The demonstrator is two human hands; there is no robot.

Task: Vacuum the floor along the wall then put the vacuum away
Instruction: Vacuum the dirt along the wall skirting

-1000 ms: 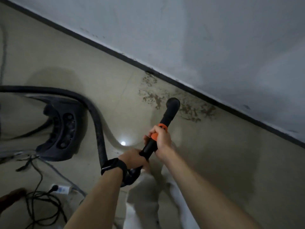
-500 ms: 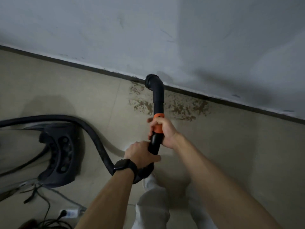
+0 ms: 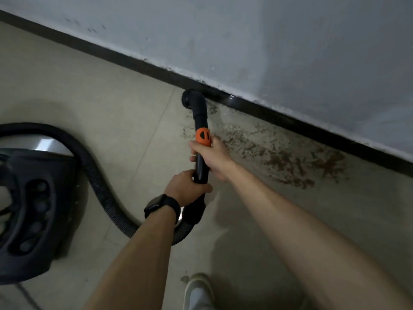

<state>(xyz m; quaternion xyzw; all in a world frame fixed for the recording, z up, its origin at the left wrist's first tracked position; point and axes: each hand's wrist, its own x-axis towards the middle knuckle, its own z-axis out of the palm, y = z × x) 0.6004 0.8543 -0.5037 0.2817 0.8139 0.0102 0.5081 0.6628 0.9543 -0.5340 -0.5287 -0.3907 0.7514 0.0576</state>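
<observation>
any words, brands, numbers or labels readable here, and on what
No text can be read anywhere in this view.
On the vacuum body: no label or brand shows.
On the orange collar of the wand: only a dark cut-out shape, no letters.
On the watch: dark face, nothing to read.

Black along the vacuum wand (image 3: 200,115), nozzle end included. Bright orange on the collar (image 3: 203,136) just above the right hand (image 3: 212,156), with dark cut-out marks. Black, finely ribbed, on the hose (image 3: 96,175) curling left of the left hand (image 3: 185,189). Black on the watch (image 3: 162,208) at that wrist. Dark charcoal on the vacuum body (image 3: 33,209) far left of both hands, with a silvery-grey patch on top. Pale beige on the floor (image 3: 89,86), crossed by thin tile lines. Brown speckled staining (image 3: 290,162) right of the right hand, beside glossy black skirting (image 3: 134,61). Pale grey-blue on the wall (image 3: 268,41), faintly scuffed. Off-white on the shoe (image 3: 199,289) below the hands.
</observation>
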